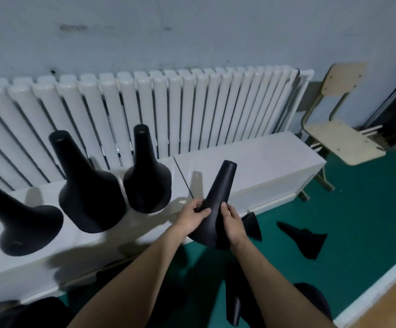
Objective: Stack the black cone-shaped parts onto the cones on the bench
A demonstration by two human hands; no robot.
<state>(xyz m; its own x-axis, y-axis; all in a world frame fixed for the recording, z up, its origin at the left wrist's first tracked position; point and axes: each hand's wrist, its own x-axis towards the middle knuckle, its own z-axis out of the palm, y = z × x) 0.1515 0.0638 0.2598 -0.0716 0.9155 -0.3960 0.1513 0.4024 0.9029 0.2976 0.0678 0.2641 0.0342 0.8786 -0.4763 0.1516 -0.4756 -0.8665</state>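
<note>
Both my hands grip one black cone-shaped part point(218, 185) by its flared base, narrow end up and tilted right, over the front edge of the white bench point(263, 157). My left hand point(192, 216) holds its left side and my right hand point(232, 223) its right side. Three black cones stand on the bench to the left: one at the far left point(19, 223), a tall one in the middle point(85, 185) and one nearest the held part point(147, 176).
More black cone parts lie on the green floor: one to the right point(306, 240), one just behind my right hand point(251, 223), one below my arms point(234, 297). A white radiator point(168, 110) runs behind the bench. A wooden chair point(343, 138) stands at the right.
</note>
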